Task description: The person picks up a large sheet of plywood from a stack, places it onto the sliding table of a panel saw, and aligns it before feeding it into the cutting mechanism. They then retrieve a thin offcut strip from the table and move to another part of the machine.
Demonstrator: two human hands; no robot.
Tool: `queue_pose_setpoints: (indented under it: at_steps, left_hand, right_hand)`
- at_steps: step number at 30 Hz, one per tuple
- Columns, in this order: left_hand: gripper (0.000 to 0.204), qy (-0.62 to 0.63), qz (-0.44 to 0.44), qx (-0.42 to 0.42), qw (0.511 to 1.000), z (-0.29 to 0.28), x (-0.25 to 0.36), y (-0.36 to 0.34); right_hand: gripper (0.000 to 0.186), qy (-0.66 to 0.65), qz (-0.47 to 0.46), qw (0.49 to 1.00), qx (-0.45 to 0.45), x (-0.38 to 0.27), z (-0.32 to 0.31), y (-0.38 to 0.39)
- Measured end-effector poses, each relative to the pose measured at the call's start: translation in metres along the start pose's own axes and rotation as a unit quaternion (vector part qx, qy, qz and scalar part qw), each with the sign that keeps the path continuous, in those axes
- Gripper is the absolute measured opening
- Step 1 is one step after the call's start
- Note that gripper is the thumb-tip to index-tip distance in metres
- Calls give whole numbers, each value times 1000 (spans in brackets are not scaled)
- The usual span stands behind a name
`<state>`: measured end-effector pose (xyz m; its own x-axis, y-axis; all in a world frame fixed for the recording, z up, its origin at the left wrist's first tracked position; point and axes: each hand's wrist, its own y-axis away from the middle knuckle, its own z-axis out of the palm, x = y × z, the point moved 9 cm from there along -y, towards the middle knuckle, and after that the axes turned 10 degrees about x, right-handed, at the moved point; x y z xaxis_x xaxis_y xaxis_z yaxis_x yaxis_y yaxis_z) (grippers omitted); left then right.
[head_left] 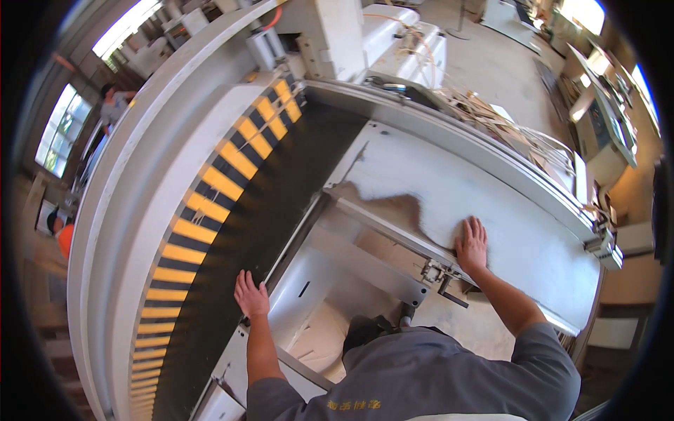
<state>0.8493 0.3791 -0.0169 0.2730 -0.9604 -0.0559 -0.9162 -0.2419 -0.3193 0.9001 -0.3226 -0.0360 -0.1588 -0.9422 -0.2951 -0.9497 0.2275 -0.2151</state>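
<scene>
My left hand (251, 295) rests at the edge of the machine's long black bed (253, 217), fingers a little apart and holding nothing. My right hand (473, 245) lies flat on the pale metal side table (519, 210), near its inner edge, with its fingers stretched out. A dark, wavy-edged patch marks the tabletop to the left of that hand. Just below the right hand, a small metal clamp-like fitting with a dark handle (442, 277) sits on the table's inner rail. Between my two arms is an open metal frame (382, 259).
A pale beam (112, 231) with yellow-and-black stripes (203, 203) runs along the bed's left side. A raised fence (484, 151) borders the side table's far edge. Beyond it lie thin strips of scrap (491, 123). Two other people (112, 105) are at the far left.
</scene>
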Motion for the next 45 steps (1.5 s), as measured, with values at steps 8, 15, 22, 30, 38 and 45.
queue_pose_setpoints:
  at_steps: [8,15,22,30,38,45]
  left_hand:
    - [58,16,-21,45,999,-32,-19,23]
    - [55,54,-14,49,997,-25,-12,11]
    - [54,75,-14,71,995,-27,-26,14]
    - [52,141,13,83,986,-18,-19,6]
    - [41,139,-26,106,984,-17,-41,15]
    - [42,160,-15,120,980,-20,-36,9]
  right_hand:
    - [62,-4,-2,1000,5,-17,-1,-2]
    - [62,6,9,1000,12,-7,-3,8]
    - [63,-16,16,1000,-4,-18,3,0]
    - [66,-3,31,999,16,-8,-8,11]
    - [63,-2,28,1000,-5,-25,-2,4]
    - [60,5,19,1000,10,-19,2,4]
